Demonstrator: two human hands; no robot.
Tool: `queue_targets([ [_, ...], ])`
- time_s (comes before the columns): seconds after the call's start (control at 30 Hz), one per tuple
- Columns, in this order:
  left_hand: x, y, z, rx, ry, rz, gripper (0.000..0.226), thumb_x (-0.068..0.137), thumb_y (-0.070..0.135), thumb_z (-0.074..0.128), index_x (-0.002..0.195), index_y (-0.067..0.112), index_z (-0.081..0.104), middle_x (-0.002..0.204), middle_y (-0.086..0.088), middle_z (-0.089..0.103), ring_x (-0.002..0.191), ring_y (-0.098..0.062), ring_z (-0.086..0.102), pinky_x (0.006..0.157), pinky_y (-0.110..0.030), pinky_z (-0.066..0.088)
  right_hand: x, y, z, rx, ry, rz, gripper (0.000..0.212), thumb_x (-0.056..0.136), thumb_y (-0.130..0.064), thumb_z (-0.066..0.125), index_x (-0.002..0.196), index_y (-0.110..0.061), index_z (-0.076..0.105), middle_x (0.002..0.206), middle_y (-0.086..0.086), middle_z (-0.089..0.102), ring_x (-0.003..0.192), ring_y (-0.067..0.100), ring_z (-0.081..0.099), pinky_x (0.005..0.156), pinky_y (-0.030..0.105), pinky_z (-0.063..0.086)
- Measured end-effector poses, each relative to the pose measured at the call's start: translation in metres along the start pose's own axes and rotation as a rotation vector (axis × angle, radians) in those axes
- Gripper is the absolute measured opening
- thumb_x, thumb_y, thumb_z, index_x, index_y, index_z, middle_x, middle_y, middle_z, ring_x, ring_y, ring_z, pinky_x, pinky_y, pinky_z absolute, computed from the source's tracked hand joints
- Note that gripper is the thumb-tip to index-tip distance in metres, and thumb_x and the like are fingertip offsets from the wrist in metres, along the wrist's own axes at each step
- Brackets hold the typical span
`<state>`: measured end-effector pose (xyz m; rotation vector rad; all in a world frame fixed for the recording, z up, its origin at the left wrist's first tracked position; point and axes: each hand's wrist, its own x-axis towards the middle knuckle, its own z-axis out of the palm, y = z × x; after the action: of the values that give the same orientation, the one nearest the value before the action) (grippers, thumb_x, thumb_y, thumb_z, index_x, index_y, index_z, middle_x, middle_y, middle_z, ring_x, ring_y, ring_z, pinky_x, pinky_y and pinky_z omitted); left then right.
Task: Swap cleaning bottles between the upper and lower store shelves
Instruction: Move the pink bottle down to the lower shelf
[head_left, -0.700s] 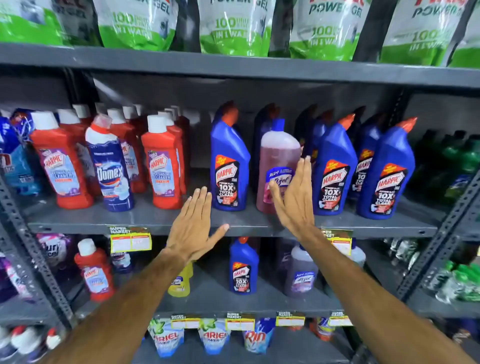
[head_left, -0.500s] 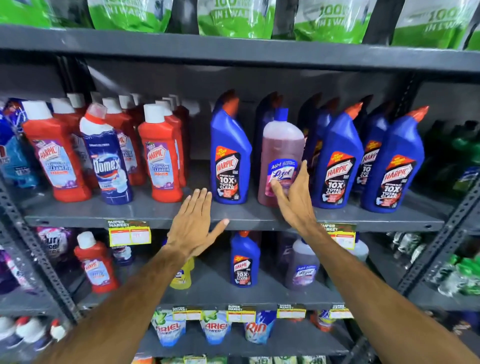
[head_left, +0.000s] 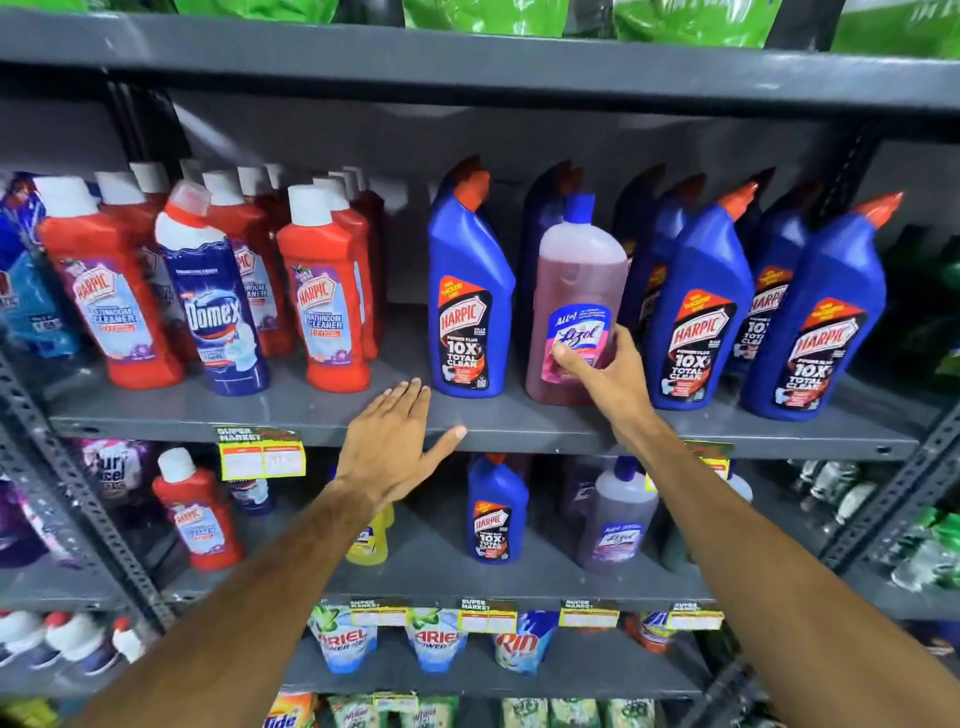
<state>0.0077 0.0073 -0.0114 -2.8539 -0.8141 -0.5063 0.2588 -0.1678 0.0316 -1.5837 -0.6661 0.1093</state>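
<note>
Since a moment ago the right hand (head_left: 605, 382) has closed in from an open, flat reach — its thumb now lies across the label of the pink bottle (head_left: 575, 301) and its fingers curl round the bottle's right side, gripping low on the body. That bottle stands upright on the upper shelf (head_left: 311, 415), its base apparently on the shelf though the hand hides part of it, its blue cap well above the hand. Just left of the hand stands a blue bottle (head_left: 469, 291) with an orange cap; just to its right, nearly touching the knuckles, is another blue bottle (head_left: 696, 306) of the same kind.

The left hand (head_left: 397, 452) has barely shifted — it is spread open, palm down, fingers together and thumb out, holding nothing, its fingertips over the front edge of the upper shelf. Above and left of it stand red bottles (head_left: 324, 291) and a dark blue bottle (head_left: 215, 306). Below the right forearm, on the lower shelf (head_left: 431, 571), stand a small blue bottle (head_left: 496, 512) and a purple bottle (head_left: 618, 519).
</note>
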Motion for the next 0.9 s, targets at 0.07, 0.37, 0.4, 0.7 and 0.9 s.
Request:
queue_targets([
  [0.07,0.0,0.0,0.0,0.012,-0.004,-0.001,0.102,0.094,0.081,0.008,0.156,0.007,0.041,0.163,-0.012,0.043,0.152,-0.023,0.038,0.126,-0.036,0.024,0.002,0.001,-0.001,0.026,-0.017,0.009,0.078,0.072,-0.034,0.099,0.135,-0.016,0.058,0.114,-0.006,0.076,0.09,-0.006,0.073,0.074,0.011,0.056],
  [0.37,0.003,0.0,-0.004,0.008,-0.04,0.01,0.101,0.096,0.081,0.008,0.16,0.007,0.033,0.167,-0.011,0.035,0.155,-0.023,0.031,0.128,-0.037,0.019,0.005,-0.006,-0.001,0.125,-0.003,0.04,0.079,0.061,-0.025,0.104,0.125,-0.011,0.061,0.107,0.001,0.079,0.086,0.002,0.077,0.07,0.015,0.059],
  [0.4,0.002,0.0,-0.005,0.003,-0.047,0.012,0.101,0.095,0.081,0.007,0.16,0.007,0.032,0.168,-0.012,0.034,0.156,-0.023,0.03,0.128,-0.037,0.018,0.002,-0.007,-0.001,0.132,-0.004,0.038,0.079,0.06,-0.025,0.105,0.124,-0.012,0.06,0.107,0.001,0.079,0.087,0.003,0.077,0.07,0.016,0.059],
  [0.7,-0.018,0.003,-0.003,-0.021,-0.035,0.042,0.095,0.098,0.077,0.008,0.162,0.009,0.025,0.171,-0.013,0.026,0.159,-0.026,0.019,0.131,-0.042,0.012,-0.04,-0.022,-0.002,0.149,-0.044,-0.029,0.073,0.056,-0.02,0.106,0.115,-0.018,0.063,0.101,-0.003,0.079,0.085,0.002,0.076,0.073,0.019,0.06],
  [0.9,-0.049,0.007,-0.003,0.005,0.021,0.104,0.087,0.104,0.067,0.03,0.163,0.003,0.02,0.171,-0.017,0.019,0.16,-0.029,0.014,0.131,-0.042,0.009,-0.083,-0.036,-0.007,0.184,-0.054,-0.046,0.078,0.043,-0.041,0.103,0.11,-0.029,0.065,0.093,-0.016,0.081,0.084,0.001,0.077,0.069,0.017,0.06],
])
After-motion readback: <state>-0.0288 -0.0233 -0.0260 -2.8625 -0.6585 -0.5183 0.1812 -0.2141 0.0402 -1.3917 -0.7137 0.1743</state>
